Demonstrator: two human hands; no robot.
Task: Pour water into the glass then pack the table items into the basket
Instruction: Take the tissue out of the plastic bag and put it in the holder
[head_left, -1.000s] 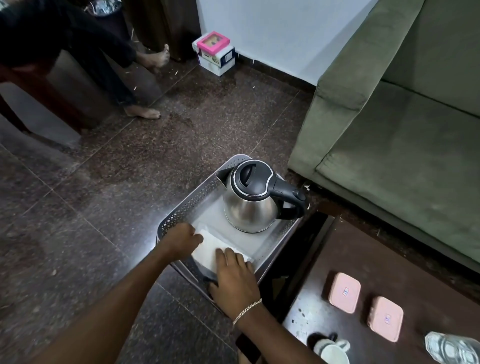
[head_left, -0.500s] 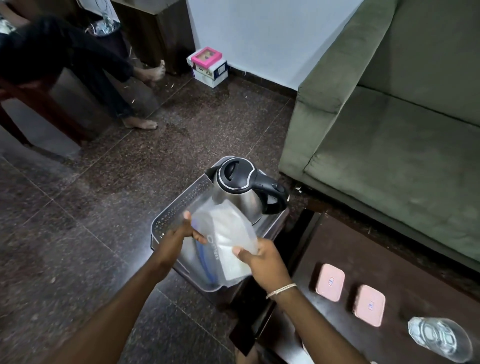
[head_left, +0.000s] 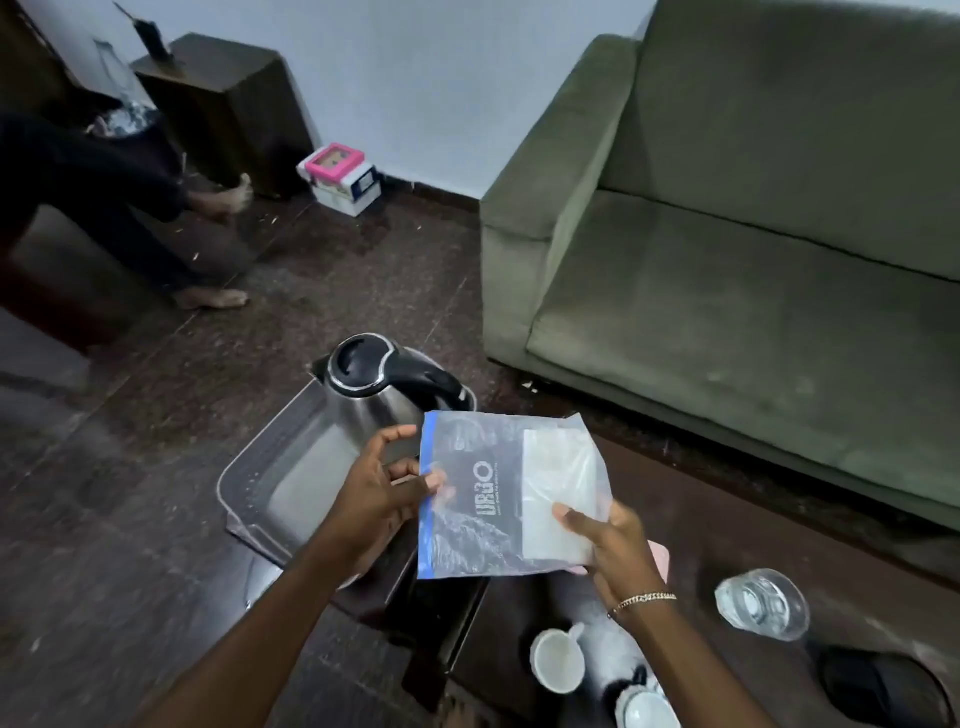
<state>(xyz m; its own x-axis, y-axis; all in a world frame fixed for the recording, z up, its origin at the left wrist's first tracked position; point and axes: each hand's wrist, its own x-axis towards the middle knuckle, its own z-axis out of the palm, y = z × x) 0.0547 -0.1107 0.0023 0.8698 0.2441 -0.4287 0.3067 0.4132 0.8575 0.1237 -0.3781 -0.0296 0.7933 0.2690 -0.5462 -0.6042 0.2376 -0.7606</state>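
Note:
I hold a clear zip bag (head_left: 488, 499) with a blue edge and a white pad inside, above the near edge of the dark table (head_left: 727, 545). My left hand (head_left: 379, 499) pinches its blue left edge. My right hand (head_left: 608, 540) grips its lower right corner. A grey perforated basket (head_left: 270, 488) stands on the floor to the left, with a steel kettle (head_left: 379, 395) in its far end. A glass of water (head_left: 761, 603) stands on the table at the right. Two white cups (head_left: 558, 660) sit near the bottom edge.
A green sofa (head_left: 727, 260) fills the right. A pink pad (head_left: 660, 558) peeks out behind my right hand. A black round base (head_left: 883, 686) lies at the table's bottom right. A seated person's legs (head_left: 156, 234) and a pink-lidded box (head_left: 340, 176) are at the far left.
Both hands have lifted the zip bag out of the basket and carried it right, over the table's edge. The view has tilted up and right.

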